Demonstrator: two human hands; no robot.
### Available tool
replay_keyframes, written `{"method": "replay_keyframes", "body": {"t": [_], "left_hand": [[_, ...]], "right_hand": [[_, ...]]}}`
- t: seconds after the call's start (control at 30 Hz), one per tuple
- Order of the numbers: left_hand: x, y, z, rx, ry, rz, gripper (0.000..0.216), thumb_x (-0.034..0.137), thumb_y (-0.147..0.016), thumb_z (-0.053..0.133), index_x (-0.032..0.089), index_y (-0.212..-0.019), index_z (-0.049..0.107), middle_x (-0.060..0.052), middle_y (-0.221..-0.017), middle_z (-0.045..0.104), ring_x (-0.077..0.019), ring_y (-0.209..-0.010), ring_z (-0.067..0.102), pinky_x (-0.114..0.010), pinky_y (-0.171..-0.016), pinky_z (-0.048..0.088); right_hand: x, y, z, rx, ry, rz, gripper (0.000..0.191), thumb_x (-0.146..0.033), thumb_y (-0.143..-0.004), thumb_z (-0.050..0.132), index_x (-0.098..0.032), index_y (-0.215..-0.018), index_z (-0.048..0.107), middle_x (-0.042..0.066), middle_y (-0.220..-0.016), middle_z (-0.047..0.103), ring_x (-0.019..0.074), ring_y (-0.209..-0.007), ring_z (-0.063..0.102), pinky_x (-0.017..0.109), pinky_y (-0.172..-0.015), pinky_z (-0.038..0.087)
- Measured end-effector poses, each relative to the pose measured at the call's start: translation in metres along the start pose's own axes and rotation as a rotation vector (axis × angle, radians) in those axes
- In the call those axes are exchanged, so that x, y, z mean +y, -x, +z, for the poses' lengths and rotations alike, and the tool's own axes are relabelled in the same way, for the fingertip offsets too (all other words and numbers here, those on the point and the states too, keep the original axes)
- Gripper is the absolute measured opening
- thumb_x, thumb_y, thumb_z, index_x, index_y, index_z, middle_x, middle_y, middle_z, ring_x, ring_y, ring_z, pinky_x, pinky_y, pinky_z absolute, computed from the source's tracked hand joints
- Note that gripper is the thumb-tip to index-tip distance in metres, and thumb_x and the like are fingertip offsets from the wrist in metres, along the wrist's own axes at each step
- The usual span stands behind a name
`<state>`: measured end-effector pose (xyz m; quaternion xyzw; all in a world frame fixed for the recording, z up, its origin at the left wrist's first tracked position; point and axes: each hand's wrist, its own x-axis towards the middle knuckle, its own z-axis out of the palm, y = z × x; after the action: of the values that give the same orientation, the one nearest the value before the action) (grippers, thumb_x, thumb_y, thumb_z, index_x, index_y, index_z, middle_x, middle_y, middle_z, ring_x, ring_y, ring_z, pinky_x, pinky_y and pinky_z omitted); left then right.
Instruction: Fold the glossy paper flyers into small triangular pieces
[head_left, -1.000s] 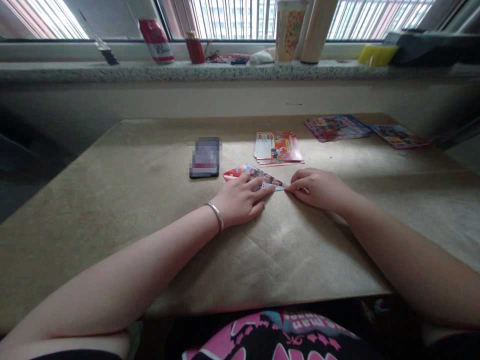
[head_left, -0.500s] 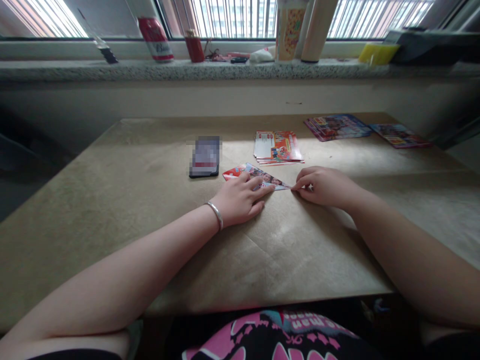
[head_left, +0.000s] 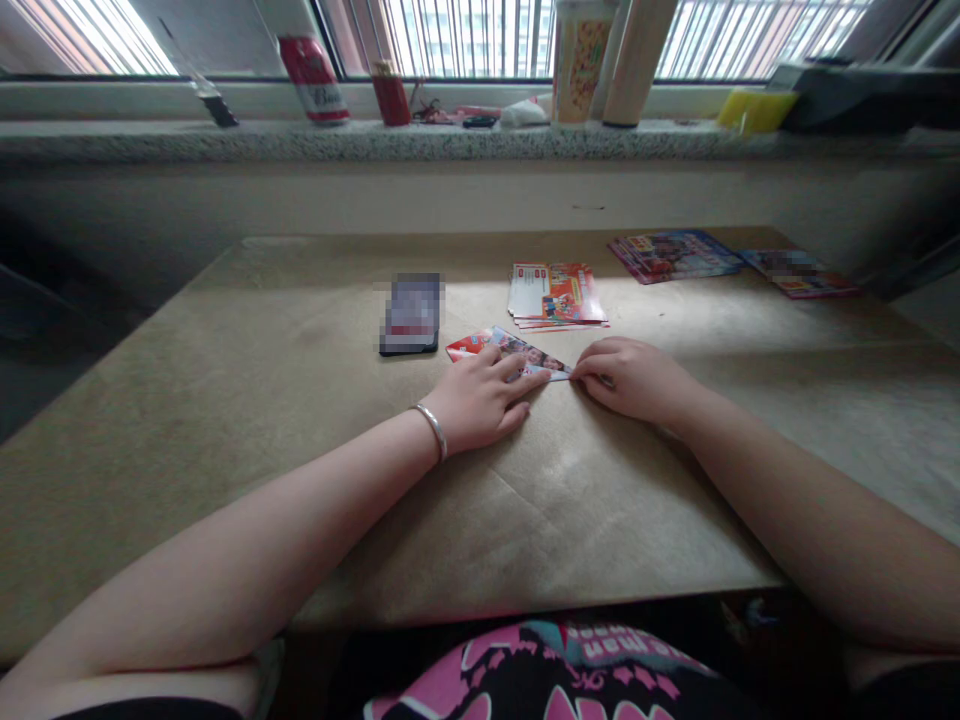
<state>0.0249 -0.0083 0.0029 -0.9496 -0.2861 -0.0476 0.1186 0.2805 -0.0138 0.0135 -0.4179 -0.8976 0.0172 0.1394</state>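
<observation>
Head view: left fingers [head_left: 532, 381] partly hide folded paper [head_left: 534, 357].

2 hands [head_left: 484, 400] [head_left: 637, 382] — 1 folded leaflet [head_left: 534, 355] — 1 phone [head_left: 411, 315]

paper [head_left: 534, 353]: red, photo-printed | card stack [head_left: 556, 293]: white, orange | tabletop [head_left: 570, 520]: tan | windowsill [head_left: 450, 146]: speckled grey

Left hand [head_left: 480, 402] hides part of folded paper [head_left: 534, 356]; right hand [head_left: 626, 380] grip unclear; phone [head_left: 411, 315] screen pixelated; beige cylinder [head_left: 637, 60] top cut off.
</observation>
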Motion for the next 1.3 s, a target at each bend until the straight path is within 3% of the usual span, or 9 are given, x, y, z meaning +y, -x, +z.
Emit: {"method": "replay_keyframes", "body": {"t": [0.27,0.47,0.67,1.03,1.2,1.3], "left_hand": [[0.000,-0.001,-0.001,0.008,-0.034,0.029,0.051,0.042,-0.098,0.034,0.022,-0.145,0.039,-0.010,-0.135,0.053,-0.0257,-0.117,0.049,-0.040,-0.107,0.031],[0.000,-0.001,-0.001,-0.001,-0.030,0.035,0.049,0.040,-0.099,0.034,0.024,-0.145,0.039,-0.010,-0.132,0.054,-0.0250,-0.118,0.049,-0.040,-0.107,0.031],[0.000,-0.001,-0.001,-0.001,-0.006,0.017,0.048,0.042,-0.098,0.035,0.026,-0.143,0.043,-0.009,-0.130,0.055,-0.0250,-0.115,0.049,-0.040,-0.107,0.032],[-0.002,0.002,-0.001,-0.019,0.016,0.007,0.051,0.046,-0.097,0.037,0.026,-0.145,0.040,-0.008,-0.136,0.051,-0.0259,-0.119,0.045,-0.039,-0.108,0.031],[-0.002,0.002,-0.005,-0.036,-0.001,-0.003,0.050,0.046,-0.097,0.037,0.028,-0.144,0.042,-0.008,-0.136,0.052,-0.0256,-0.117,0.047,-0.039,-0.106,0.032],[-0.002,0.002,-0.005,-0.041,-0.001,-0.002,0.051,0.047,-0.097,0.037,0.027,-0.144,0.041,-0.007,-0.137,0.051,-0.0259,-0.119,0.047,-0.039,-0.106,0.032]], "right_hand": [[-0.011,-0.002,-0.003,-0.033,0.153,-0.025,0.024,-0.020,-0.085,0.050,-0.018,-0.090,0.073,0.007,-0.091,0.070,0.0205,-0.087,0.061,0.031,-0.076,0.045],[-0.017,-0.002,0.000,-0.048,0.236,-0.005,0.027,-0.030,-0.090,0.048,-0.024,-0.102,0.071,0.005,-0.090,0.068,0.0187,-0.077,0.059,0.030,-0.061,0.037],[-0.016,-0.006,0.002,-0.026,0.168,-0.089,0.027,-0.026,-0.091,0.048,-0.019,-0.093,0.073,0.007,-0.089,0.068,0.0196,-0.085,0.058,0.030,-0.075,0.042],[-0.013,-0.002,0.002,-0.013,0.117,-0.035,0.027,-0.032,-0.091,0.049,-0.027,-0.101,0.074,0.005,-0.090,0.068,0.0177,-0.080,0.060,0.029,-0.065,0.039],[-0.016,-0.008,0.005,0.003,0.033,-0.068,0.025,-0.025,-0.089,0.050,-0.018,-0.091,0.074,0.008,-0.089,0.068,0.0196,-0.087,0.059,0.030,-0.079,0.044],[-0.017,-0.010,0.007,0.007,0.021,-0.073,0.024,-0.023,-0.088,0.049,-0.016,-0.088,0.073,0.009,-0.087,0.067,0.0196,-0.084,0.059,0.030,-0.079,0.045]]}}
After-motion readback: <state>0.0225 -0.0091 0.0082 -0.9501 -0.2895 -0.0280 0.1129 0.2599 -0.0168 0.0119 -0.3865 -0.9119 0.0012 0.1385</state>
